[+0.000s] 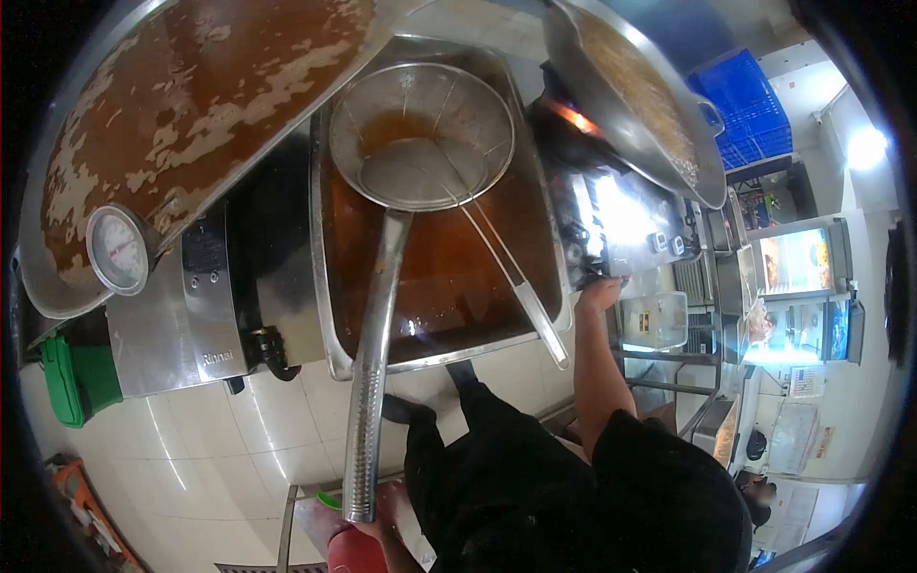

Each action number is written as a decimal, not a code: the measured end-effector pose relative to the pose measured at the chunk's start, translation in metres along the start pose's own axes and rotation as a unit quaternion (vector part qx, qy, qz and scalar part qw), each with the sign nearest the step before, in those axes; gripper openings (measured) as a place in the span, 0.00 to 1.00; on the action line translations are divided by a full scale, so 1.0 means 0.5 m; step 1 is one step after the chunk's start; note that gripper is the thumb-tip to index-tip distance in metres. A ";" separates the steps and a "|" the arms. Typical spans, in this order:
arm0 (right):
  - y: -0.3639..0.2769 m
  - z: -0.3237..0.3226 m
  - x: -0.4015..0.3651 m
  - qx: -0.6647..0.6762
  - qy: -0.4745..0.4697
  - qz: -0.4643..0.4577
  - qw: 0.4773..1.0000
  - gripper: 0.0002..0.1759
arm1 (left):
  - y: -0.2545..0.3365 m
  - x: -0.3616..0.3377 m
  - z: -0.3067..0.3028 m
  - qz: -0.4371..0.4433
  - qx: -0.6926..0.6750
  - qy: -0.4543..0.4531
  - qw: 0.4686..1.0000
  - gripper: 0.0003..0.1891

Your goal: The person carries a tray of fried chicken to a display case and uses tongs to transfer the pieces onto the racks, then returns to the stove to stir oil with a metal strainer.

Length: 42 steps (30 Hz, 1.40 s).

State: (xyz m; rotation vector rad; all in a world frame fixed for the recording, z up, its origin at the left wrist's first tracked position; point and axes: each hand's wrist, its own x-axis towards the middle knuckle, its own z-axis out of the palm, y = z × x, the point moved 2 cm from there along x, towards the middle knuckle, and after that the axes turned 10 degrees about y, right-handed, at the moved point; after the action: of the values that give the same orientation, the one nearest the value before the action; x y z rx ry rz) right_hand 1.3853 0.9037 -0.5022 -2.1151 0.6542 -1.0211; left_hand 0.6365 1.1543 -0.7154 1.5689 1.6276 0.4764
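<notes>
My right hand (599, 295) reaches to the front of the burner at right, its fingers closed around a dark control knob, mostly hidden by the hand. Over that burner a flame (575, 118) burns beneath a large metal wok (702, 158) of bubbling oil. My left hand (380, 532) hangs low near a pink-red container (357, 552); its fingers are mostly hidden. In front of it passes the handle of a round mesh strainer (374, 382), which rests across a rectangular metal pan (330, 325) of brown liquid. Wire tongs (540, 325) lie with their tips in the strainer.
A big vat (33, 258) of brown oil at upper left carries a dial thermometer (119, 250). Below it sits a Rinnai stove (167, 334). A green bin (81, 382) stands at left. A blue crate (750, 110), a clear tub (654, 320) and lit display cases are at right.
</notes>
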 end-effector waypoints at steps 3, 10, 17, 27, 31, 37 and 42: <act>-0.061 -0.020 -0.017 -0.054 -0.005 0.053 0.997 0.35 | 0.003 -0.002 0.005 -0.140 -0.164 0.089 0.972 0.50; -0.091 -0.019 -0.032 0.009 0.016 0.072 0.997 0.37 | -0.012 0.012 0.006 -0.021 -0.044 0.083 0.995 0.32; -0.040 0.003 -0.010 0.069 0.014 0.039 0.997 0.37 | -0.039 0.011 -0.007 -0.261 -0.326 0.111 0.902 0.37; -0.022 0.004 -0.002 0.025 0.013 0.076 0.997 0.35 | 0.017 0.026 -0.001 -0.246 -0.424 0.159 0.857 0.56; -0.038 -0.005 -0.002 -0.026 0.019 0.065 0.997 0.34 | 0.022 0.018 0.004 -0.250 -0.384 0.068 0.886 0.31; 0.004 0.010 0.018 -0.065 0.000 0.031 0.997 0.35 | 0.048 -0.012 0.012 -0.213 -0.159 0.125 0.956 0.29; 0.109 0.051 0.079 -0.057 -0.007 0.129 0.990 0.35 | -0.032 -0.044 0.024 -0.063 0.080 0.136 0.985 0.43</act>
State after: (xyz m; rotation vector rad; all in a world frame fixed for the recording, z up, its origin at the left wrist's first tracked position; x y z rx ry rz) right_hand 1.4205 0.8513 -0.5368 -2.0659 0.9715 -0.8418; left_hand 0.6332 1.1276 -0.7281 1.5561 2.0043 0.5195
